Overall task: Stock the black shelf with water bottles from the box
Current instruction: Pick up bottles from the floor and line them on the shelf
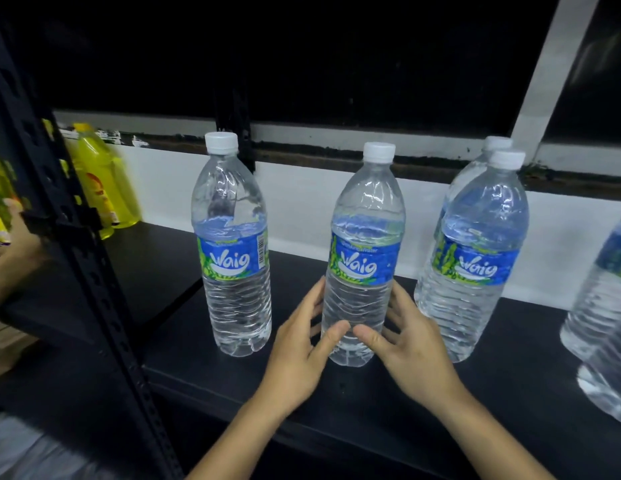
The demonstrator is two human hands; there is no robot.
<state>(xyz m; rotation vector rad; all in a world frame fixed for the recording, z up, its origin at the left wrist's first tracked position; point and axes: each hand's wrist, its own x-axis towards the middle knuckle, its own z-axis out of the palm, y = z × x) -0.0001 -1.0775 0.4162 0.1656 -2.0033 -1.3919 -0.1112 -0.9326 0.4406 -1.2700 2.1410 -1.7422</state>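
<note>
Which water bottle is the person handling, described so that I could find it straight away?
On the black shelf, blue-labelled water bottles stand in a row. Take the middle bottle, with a single bottle to its left and a pair to its right. Only it has the left hand and right hand cupped round its base.

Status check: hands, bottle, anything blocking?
Left hand, right hand both cup middle bottle low down. It stands upright on black shelf. Left bottle, right bottle stand apart.
</note>
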